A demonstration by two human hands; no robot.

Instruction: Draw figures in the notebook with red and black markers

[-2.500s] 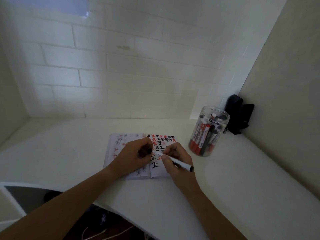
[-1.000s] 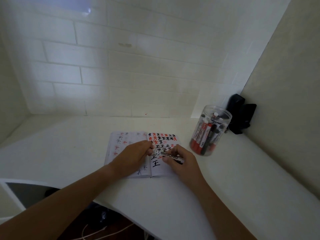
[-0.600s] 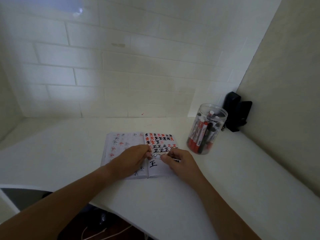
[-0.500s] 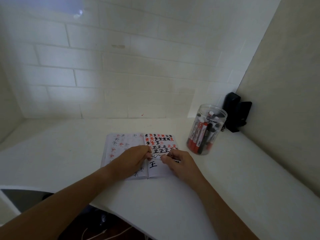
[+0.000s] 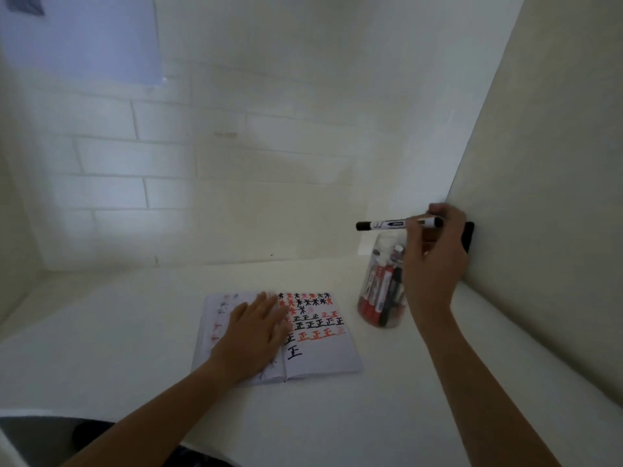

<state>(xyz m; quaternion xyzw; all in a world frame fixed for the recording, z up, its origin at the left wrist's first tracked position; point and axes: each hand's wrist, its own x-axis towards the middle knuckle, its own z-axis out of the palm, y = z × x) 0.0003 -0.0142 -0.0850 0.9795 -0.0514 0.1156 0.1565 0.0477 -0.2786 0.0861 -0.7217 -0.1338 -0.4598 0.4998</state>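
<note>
the notebook [image 5: 279,335] lies open on the white bench [image 5: 387,416], and everything here is placed from it. the left forearm comes in from the lower left at a slant, and the left hand [image 5: 254,332] lies flat, palm down, on the notebook's left page, its straight fingers spread and pointing up the page, their tips reaching the spine. to the right of that hand, the notebook's right page shows rows of red and black star shapes at the top and rows of black and red characters below them. just right of the notebook, apart from its edge, stands a clear jar [image 5: 382,291] with red and black markers inside. the right forearm rises steeply from the lower right, and the right hand [image 5: 435,261] is raised above the jar, up and right of the notebook. its curled fingers pinch a black marker [image 5: 397,224] near one end, the marker held level and pointing left, clear of the page.
</note>
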